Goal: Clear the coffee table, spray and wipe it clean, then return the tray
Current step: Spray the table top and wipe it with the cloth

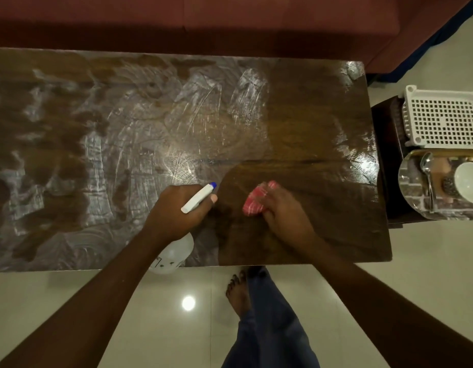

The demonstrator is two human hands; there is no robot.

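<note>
The dark wooden coffee table (309, 115) fills the view, streaked with whitish wet smears over its left and middle parts. My left hand (177, 211) grips a white spray bottle (198, 199) with a blue nozzle tip pointing up and right over the table's near edge. Its translucent body (174, 254) hangs below my wrist. My right hand (283, 211) holds a bunched red-and-white cloth (256, 200) against the table's drier right part. A round shiny tray (413, 187) with a spoon (426, 168) and a white cup (469, 181) sits on a low side stand at the right.
A white perforated plastic basket (442, 118) rests on the side stand behind the tray. A dark red sofa (230, 19) runs along the table's far side. Pale glossy floor tiles (97, 301) lie in front, with my bare foot (238, 290) near the table edge.
</note>
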